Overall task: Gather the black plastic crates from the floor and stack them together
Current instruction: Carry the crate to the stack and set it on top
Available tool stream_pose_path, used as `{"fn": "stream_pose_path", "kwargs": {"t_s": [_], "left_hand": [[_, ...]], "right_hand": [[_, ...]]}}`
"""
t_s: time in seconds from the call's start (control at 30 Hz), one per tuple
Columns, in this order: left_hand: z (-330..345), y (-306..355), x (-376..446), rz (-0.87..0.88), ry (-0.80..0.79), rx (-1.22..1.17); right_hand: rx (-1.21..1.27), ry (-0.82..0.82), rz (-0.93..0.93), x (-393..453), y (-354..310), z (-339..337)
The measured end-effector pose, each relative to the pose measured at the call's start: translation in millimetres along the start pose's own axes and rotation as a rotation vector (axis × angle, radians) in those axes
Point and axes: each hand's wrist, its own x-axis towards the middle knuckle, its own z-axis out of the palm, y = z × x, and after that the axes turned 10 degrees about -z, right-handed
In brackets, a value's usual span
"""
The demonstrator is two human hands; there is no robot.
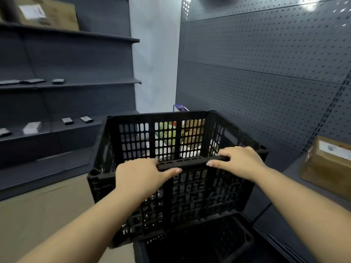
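A black plastic crate (163, 137) with slotted walls fills the middle of the view, tilted and lifted off the floor. My left hand (140, 175) grips its near rim left of centre, thumb along the edge. My right hand (239, 160) grips the same rim further right. Below it, at the bottom of the view, lies a second black crate (199, 243), its open top facing up; the held crate's lower edge hangs just above its far rim. Coloured items show through the held crate's far wall.
Dark shelving (66, 86) with small flat packs stands on the left. A pegboard wall (266, 63) runs along the right, with a cardboard box (326, 166) on a low ledge. Another carton (43, 14) sits on the top shelf. Beige floor (38, 215) lies at lower left.
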Motion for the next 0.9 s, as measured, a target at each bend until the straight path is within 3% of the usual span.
{"fn": "stream_pose_path", "kwargs": {"t_s": [0.13, 0.43, 0.6, 0.9], "left_hand": [[5.1, -7.8, 5.4, 0.105, 0.114, 0.062], [11.7, -30.2, 26.3, 0.261, 0.225, 0.115], [5.1, -53.5, 64.0, 0.364, 0.279, 0.112], [-15.6, -87.7, 140.2, 0.744, 0.384, 0.017]], "right_hand": [[-0.086, -0.060, -0.016, 0.2, 0.0, -1.5], [-0.272, 0.097, 0.067, -8.1, -30.8, 8.9], [-0.287, 0.174, 0.213, -9.8, -70.3, 2.3], [-0.412, 0.256, 0.558, 0.1, -158.2, -10.6]]}}
